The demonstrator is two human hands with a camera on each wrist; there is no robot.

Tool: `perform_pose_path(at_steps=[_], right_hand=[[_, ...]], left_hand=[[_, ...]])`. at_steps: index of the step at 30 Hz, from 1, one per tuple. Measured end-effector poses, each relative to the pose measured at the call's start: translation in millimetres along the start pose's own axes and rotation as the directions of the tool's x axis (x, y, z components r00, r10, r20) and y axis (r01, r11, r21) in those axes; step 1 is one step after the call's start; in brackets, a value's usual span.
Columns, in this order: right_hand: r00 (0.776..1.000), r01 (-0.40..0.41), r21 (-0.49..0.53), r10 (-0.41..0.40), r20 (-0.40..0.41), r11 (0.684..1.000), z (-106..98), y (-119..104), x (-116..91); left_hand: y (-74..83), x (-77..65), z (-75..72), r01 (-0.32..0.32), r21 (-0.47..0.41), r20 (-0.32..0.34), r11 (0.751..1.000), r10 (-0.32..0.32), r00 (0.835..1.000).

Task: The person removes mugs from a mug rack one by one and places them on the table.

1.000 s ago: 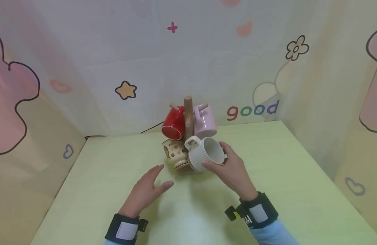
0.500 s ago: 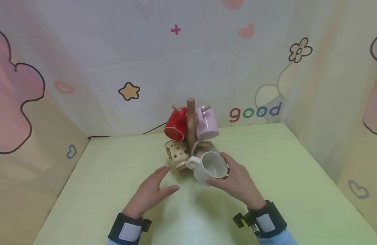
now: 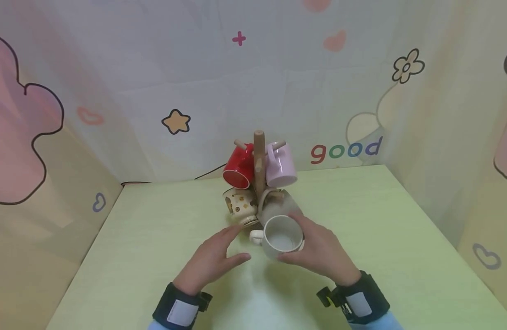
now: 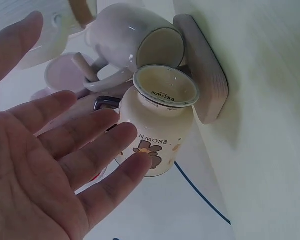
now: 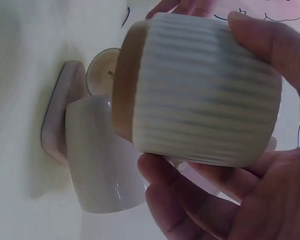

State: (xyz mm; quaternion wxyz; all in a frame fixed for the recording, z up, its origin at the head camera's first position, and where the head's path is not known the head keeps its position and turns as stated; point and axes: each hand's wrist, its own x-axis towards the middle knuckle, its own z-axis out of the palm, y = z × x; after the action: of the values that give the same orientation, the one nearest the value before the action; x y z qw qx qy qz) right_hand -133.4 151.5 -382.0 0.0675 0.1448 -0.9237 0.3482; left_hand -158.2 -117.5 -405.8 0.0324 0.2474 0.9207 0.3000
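Note:
My right hand point(image 3: 325, 250) grips a white ribbed mug point(image 5: 205, 90) with a tan base, thumb on one side and fingers on the other. In the head view its opening faces up towards me and its handle point(image 3: 256, 237) points left. My left hand point(image 3: 212, 259) is held just left of that handle, fingers spread and nothing in them. Right behind the held mug stands a wooden mug tree point(image 3: 259, 158). On its lower pegs hang a cream mug point(image 3: 240, 205) with bear prints and a grey-white mug point(image 3: 285, 205), partly hidden by the ribbed one.
Higher on the tree hang a red mug point(image 3: 238, 172) at left and a lilac mug point(image 3: 282, 169) at right. The tree's wooden base point(image 4: 207, 75) rests on the pale green table point(image 3: 162, 220). A printed curtain point(image 3: 212, 105) closes off the back and sides.
My right hand has brought the ribbed mug down and towards me, away from the tree, tipping its opening upward. The grey-white mug behind has come into sight. My left hand has edged right.

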Motion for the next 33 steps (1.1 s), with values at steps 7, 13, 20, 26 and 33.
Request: perform_pose_path(at_steps=[7, 13, 20, 26, 33], right_hand=[[0.999, 0.037, -0.093, -0.034, 0.032, 0.995, 1, -2, -3], [0.995, 0.091, -0.128, -0.085, 0.047, 0.988, 3, -4, -5], [0.992, 0.102, -0.165, -0.088, 0.090, 0.981, 8, -6, -6], [0.986, 0.121, -0.188, -0.097, 0.132, 0.975, 13, -10, -6], [0.984, 0.154, -0.229, -0.127, 0.128, 0.961, 18, -12, -8]], left_hand=[[4.3, 1.6, 0.1, -0.039, 0.032, 0.031, 0.999, 0.038, 0.999], [11.0, 4.9, 2.4, -0.076, 0.074, 0.075, 0.994, 0.070, 0.995], [17.9, 5.3, 7.9, -0.114, 0.117, 0.088, 0.987, 0.104, 0.991], [22.4, 6.6, 12.3, -0.129, 0.138, 0.123, 0.982, 0.113, 0.986], [23.4, 5.7, 19.4, -0.158, 0.180, 0.125, 0.971, 0.136, 0.983]])
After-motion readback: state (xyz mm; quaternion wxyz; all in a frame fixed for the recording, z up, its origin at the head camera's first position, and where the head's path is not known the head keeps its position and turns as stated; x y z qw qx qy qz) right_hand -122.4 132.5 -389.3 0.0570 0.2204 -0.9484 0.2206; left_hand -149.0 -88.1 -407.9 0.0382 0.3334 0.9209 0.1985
